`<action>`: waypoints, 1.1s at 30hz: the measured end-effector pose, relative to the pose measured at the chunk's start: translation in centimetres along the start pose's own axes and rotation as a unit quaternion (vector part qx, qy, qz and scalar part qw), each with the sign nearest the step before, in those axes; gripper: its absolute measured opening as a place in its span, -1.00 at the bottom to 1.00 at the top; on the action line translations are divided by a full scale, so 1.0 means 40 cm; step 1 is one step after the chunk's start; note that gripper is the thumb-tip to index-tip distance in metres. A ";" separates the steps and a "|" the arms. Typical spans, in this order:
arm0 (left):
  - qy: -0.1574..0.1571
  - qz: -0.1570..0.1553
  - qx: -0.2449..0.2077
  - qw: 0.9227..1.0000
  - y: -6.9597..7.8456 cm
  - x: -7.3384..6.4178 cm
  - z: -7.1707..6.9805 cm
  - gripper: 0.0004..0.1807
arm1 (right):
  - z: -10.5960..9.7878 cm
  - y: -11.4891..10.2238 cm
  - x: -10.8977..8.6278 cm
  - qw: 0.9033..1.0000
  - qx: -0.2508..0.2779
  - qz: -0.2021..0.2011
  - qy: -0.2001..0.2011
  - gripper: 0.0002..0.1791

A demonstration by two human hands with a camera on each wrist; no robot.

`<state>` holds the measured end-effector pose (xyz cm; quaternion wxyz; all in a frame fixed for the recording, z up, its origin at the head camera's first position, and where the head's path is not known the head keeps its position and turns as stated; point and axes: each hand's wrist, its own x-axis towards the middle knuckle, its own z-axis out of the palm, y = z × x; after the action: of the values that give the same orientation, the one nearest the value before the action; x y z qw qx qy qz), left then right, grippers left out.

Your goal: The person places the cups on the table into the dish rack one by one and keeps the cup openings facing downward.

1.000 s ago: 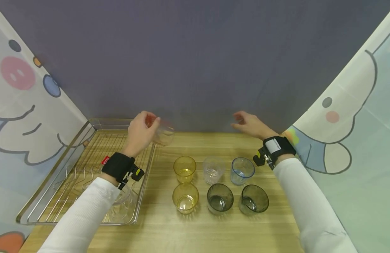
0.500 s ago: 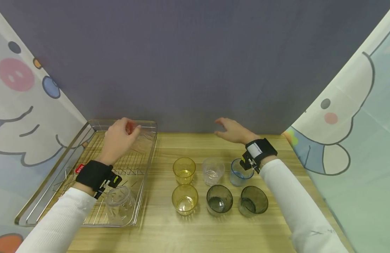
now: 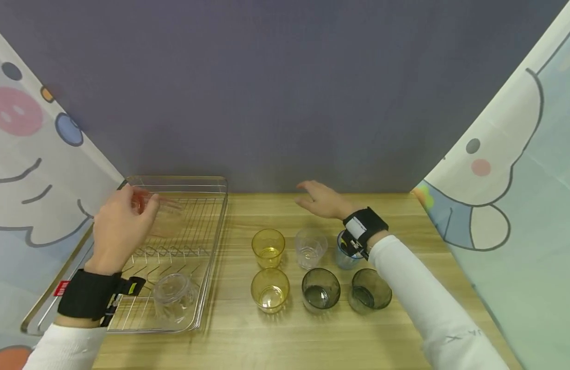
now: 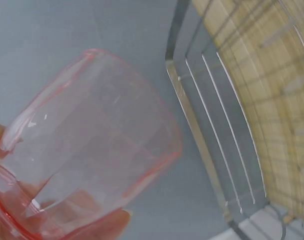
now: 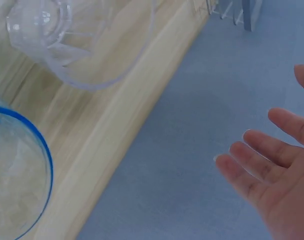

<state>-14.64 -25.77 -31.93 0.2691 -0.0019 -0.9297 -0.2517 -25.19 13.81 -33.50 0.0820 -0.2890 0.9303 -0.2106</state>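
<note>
My left hand (image 3: pixel 120 226) grips a pinkish see-through drinking glass (image 3: pixel 166 218) by one end, above the back left part of the wire dish rack (image 3: pixel 178 178). In the left wrist view that glass (image 4: pixel 101 130) lies tilted, fingers and thumb at its red-tinted lower end, with the rack's rim beside it. My right hand (image 3: pixel 325 200) hovers behind the clear glass (image 3: pixel 311 247) with its fingers spread and nothing in them. The blue-rimmed glass (image 3: pixel 345 259) is partly hidden under the right wrist strap.
An upturned clear glass (image 3: pixel 175 298) sits at the rack's front right. On the wooden table (image 3: pixel 247 341) two yellow glasses (image 3: pixel 271 293) and two dark grey glasses (image 3: pixel 320 293) stand upright, beside the clear and blue ones. A grey panel (image 3: pixel 285 103) closes off the back.
The left hand has carried the pinkish glass leftward, from the rack's right edge to over its back left. The right hand has drifted left and slightly nearer, staying empty.
</note>
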 end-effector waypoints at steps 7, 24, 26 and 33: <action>0.014 0.014 0.054 0.998 -0.021 -0.059 -0.055 -0.68 | 0.019 -0.017 -0.006 0.998 0.065 0.006 0.019 -0.42; -0.177 0.016 0.101 0.979 -0.048 -0.132 -0.108 -0.64 | 0.047 -0.053 -0.010 0.992 0.121 -0.002 0.037 -0.48; -0.196 0.018 0.104 0.975 -0.046 -0.136 -0.104 -0.66 | 0.050 -0.057 -0.011 0.992 0.120 -0.006 0.038 -0.49; -0.215 0.026 0.108 0.970 -0.049 -0.148 -0.095 -0.65 | 0.050 -0.063 -0.012 0.992 0.114 -0.013 0.045 -0.48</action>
<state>-7.95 -28.49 -33.05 0.0682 -0.0512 -0.9869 -0.1366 -22.96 11.52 -34.15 0.0699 -0.2802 0.8992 -0.3288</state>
